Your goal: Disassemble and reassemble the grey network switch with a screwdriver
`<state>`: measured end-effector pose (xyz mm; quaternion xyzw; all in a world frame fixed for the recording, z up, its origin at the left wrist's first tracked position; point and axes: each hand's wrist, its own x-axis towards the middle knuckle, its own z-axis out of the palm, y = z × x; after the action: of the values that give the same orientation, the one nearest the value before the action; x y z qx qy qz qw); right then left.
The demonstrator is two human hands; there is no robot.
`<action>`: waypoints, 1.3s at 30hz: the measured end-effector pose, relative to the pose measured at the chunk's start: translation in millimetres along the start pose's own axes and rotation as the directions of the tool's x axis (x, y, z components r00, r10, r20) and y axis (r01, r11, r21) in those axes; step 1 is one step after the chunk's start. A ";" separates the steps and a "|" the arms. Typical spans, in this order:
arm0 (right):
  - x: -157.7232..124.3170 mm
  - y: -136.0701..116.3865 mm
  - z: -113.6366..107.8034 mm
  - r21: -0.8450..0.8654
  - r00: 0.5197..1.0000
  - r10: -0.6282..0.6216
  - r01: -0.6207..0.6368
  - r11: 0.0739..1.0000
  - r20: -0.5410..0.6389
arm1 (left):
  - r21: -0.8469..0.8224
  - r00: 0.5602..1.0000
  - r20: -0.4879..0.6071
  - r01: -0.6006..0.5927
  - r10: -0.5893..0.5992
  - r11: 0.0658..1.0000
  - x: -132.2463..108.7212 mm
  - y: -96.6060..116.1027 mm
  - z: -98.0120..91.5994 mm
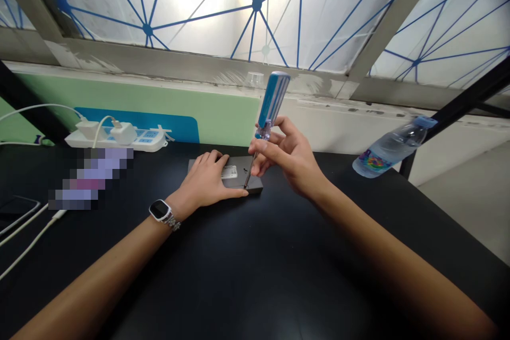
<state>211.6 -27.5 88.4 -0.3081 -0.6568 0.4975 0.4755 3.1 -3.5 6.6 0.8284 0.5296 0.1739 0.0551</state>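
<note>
A flat grey box [250, 176] with a white label [229, 172] lies on the black table [255, 271]. My left hand [207, 179], with a watch on the wrist, lies flat on the box with its fingers stretched out and holds it down. My right hand [287, 156] is closed round the lower part of a blue-and-white screwdriver [271, 103]. The screwdriver stands nearly upright, and its metal tip touches the box near its right front corner.
A white power strip [119, 138] with plugged chargers and white cables lies at the back left. A dark phone [16, 210] rests at the left edge. A plastic water bottle [392, 146] lies tilted at the right. A green-and-blue panel and a window run behind.
</note>
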 end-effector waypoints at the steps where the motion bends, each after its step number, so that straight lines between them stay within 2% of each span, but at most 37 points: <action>1: 0.1 -0.4 -0.8 0.004 1.000 0.005 -0.005 1.000 0.023 | -0.002 1.000 0.002 0.001 -0.001 1.000 0.0 0.0 -0.3; 4: 0.6 -0.3 -2.0 0.011 0.998 0.008 -0.008 1.000 0.058 | -0.006 1.000 -0.001 0.004 -0.004 1.000 -0.1 -0.4 -0.6; 11: 1.4 2.3 0.4 0.029 0.999 -0.001 0.001 1.000 -0.034 | 0.005 1.000 -0.016 -0.008 0.008 1.000 0.3 -1.4 1.2; 15: -0.8 -1.0 -1.7 0.038 0.999 0.033 -0.033 0.999 0.018 | 0.010 1.000 -0.006 -0.012 0.012 1.000 0.9 -0.9 0.3; 19: -1.1 -2.2 -3.9 0.066 0.997 0.005 -0.011 0.998 0.081 | 0.019 1.000 -0.007 -0.005 0.005 1.000 0.3 -0.5 -0.3; 24: 1.8 2.1 -2.0 0.057 0.999 -0.054 0.054 0.997 -0.002 | 0.037 1.000 -0.012 -0.002 0.002 0.999 -0.6 -0.8 1.3; 27: 2.1 3.0 -1.0 0.074 0.999 -0.028 0.030 0.997 -0.034 | 0.038 1.000 -0.018 0.000 0.001 0.999 -0.7 -0.8 2.1; 34: 0.8 5.0 -0.8 0.160 0.996 0.000 -0.014 0.987 0.084 | 0.029 1.000 -0.015 0.001 -0.001 1.000 -2.0 1.6 -0.4; 39: 2.9 5.4 0.4 0.108 0.998 -0.042 0.035 0.994 0.057 | 0.033 1.000 -0.026 0.001 0.000 0.999 -2.3 0.8 2.4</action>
<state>209.8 -23.4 84.2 -0.2548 -0.6488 0.5315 0.4813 3.8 -5.7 4.0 0.8267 0.5333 0.1761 0.0347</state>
